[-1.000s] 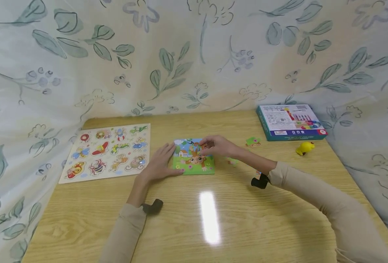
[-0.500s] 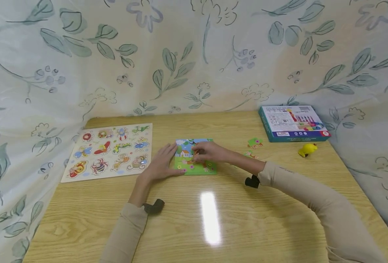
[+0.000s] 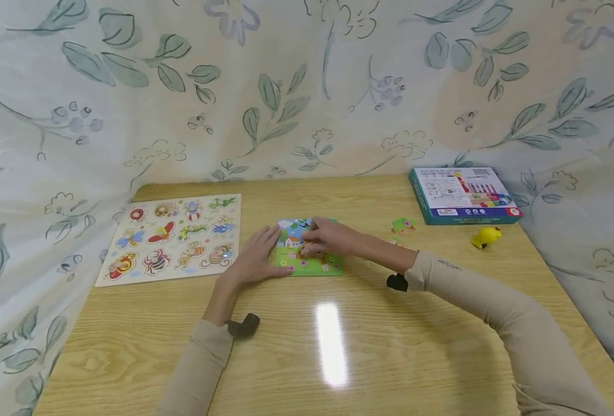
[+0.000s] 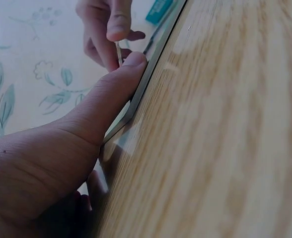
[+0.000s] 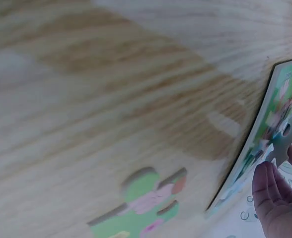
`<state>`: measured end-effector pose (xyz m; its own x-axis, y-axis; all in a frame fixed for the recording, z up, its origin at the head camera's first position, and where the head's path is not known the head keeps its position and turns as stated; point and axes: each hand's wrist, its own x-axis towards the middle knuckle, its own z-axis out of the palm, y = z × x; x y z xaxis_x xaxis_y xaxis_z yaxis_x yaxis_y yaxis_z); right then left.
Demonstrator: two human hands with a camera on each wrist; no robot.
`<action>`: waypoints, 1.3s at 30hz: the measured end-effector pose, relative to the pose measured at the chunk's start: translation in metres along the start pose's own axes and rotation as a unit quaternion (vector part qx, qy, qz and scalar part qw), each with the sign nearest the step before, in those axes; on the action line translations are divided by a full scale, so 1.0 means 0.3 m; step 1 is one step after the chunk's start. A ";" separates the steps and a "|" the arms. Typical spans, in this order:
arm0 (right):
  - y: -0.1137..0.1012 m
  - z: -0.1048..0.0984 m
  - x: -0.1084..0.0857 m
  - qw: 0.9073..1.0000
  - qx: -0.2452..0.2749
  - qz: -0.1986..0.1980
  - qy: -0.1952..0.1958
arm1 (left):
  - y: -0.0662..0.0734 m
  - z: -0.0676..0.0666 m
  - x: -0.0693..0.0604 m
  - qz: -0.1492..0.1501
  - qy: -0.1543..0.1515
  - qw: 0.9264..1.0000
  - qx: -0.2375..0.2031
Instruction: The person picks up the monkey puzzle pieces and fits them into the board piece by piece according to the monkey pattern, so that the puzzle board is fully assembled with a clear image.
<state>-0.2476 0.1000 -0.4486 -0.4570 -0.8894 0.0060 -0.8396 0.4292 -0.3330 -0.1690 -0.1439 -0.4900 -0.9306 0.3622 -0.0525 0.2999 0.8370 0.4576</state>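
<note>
A small square jigsaw board (image 3: 314,268) with a monkey and house picture lies mid-table. My left hand (image 3: 255,260) rests at its left side, fingers extended, thumb on the lower left corner; the left wrist view shows this thumb (image 4: 113,87) pressing the board's rim. Over the board's middle, my right hand (image 3: 330,238) pinches a jigsaw piece (image 5: 285,141) between thumb and fingers. That piece stands tilted up from the board, its pale back facing the right wrist camera. Part of the picture is hidden under the right hand.
Loose jigsaw pieces lie right of the board, among them a green one (image 3: 403,225). A wooden insect puzzle (image 3: 174,234) lies at the left. Back right are a teal-edged box (image 3: 465,195) and a yellow toy (image 3: 486,236). A floral cloth (image 3: 307,86) hangs behind the table.
My right hand has moved left, from the board's right part to its middle, with its fingers lower on the picture. The left hand has stayed in place on the board.
</note>
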 end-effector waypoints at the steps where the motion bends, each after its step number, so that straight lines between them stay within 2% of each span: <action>1: 0.003 0.001 -0.003 1.000 0.002 0.000 0.000 | 0.000 0.000 0.000 0.000 0.000 1.000 0.000; 8: 0.018 0.008 -0.019 1.000 0.026 -0.007 0.004 | -0.003 -0.001 0.000 0.001 0.003 1.000 0.001; 16: 0.038 0.012 -0.030 0.998 0.015 -0.051 0.020 | -0.011 0.005 0.002 -0.005 -0.002 1.000 -0.001; 20: 0.037 0.008 -0.034 0.999 0.010 -0.036 0.007 | -0.010 0.005 0.003 -0.006 -0.004 1.000 0.000; 27: 0.041 0.010 -0.038 0.999 0.031 -0.021 -0.004 | -0.003 0.004 0.003 -0.009 -0.008 1.000 0.006; 34: 0.042 0.017 -0.038 0.999 0.037 -0.007 0.000 | -0.005 0.002 0.004 -0.007 -0.007 1.000 0.004; 39: 0.037 0.015 -0.043 0.999 0.031 -0.013 0.007 | -0.011 0.006 0.006 -0.004 -0.003 1.000 0.007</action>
<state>-0.2498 0.1155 -0.4567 -0.4394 -0.8978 0.0283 -0.8320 0.3949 -0.3897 -0.1713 -0.1455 -0.4932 -0.9321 0.3569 -0.0612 0.2945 0.8455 0.4455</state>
